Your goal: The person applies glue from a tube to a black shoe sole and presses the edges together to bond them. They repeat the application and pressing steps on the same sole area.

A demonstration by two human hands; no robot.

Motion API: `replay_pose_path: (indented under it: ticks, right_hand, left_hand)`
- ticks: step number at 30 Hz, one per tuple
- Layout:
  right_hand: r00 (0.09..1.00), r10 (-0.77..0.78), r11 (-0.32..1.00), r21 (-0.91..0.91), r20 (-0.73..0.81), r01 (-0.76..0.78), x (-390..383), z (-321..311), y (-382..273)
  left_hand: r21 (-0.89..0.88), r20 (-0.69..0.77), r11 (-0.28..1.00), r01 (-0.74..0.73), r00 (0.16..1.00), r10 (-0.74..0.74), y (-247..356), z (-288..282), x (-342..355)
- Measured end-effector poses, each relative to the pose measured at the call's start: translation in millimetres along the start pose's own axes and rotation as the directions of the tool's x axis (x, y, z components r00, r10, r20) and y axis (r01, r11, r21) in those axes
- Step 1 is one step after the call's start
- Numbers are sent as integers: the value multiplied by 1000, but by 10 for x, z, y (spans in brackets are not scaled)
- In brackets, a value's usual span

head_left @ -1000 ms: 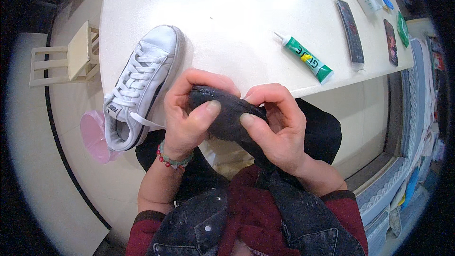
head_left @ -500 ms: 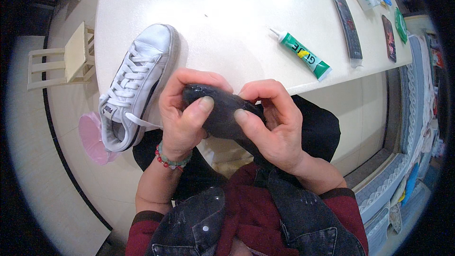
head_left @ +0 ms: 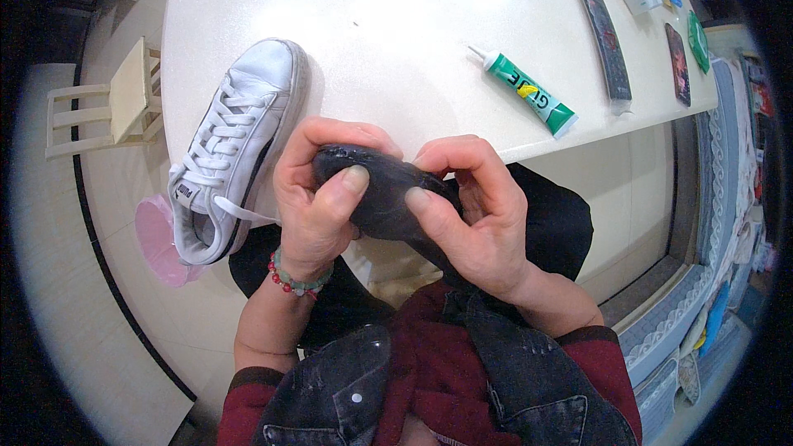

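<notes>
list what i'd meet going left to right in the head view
cream slatted chair, white lace-up sneaker, left hand, black rounded item, right hand, green-and-white squeeze tube, long dark phone-like slab, shorter dark slab, glossy green packet

**Glossy black, elongated item (head_left: 382,202) held between bare left hand (head_left: 316,206) and bare right hand (head_left: 477,219)**

Both thumbs press its upper face. A red-and-green beaded bracelet (head_left: 297,282) circles the left wrist. On the smooth white table (head_left: 388,58), a white lace-up shoe (head_left: 239,128) sits near the left hand, toe pointing away. A green-and-white tube with pointed nozzle (head_left: 541,102) lies beyond the right hand.
</notes>
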State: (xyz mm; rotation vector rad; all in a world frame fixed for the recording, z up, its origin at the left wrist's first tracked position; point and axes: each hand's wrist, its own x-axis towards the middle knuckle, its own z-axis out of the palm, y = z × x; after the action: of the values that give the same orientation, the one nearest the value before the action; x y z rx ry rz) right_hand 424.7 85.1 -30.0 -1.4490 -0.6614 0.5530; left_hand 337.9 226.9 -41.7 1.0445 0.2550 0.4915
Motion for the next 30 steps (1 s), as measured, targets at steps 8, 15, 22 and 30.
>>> replay_pose_path:
  ticks: [8,15,22,30]
  right_hand:
    - [1000,-27,1000,-10,2,27,0,2,17]
    - [999,-8,999,38,-32,9,-24,31,-1]
    - [997,-82,996,-30,-2,82,-5,11,3]
    - [996,-42,999,-9,84,43,-140,-57,-143]
  left_hand:
    - [4,6,1000,-14,1000,14,-2,7,3]
    - [6,9,1000,-5,1000,5,7,13,-6]
    - [4,28,1000,-15,999,15,5,1,-10]
    - [13,32,999,-35,999,34,49,87,-113]
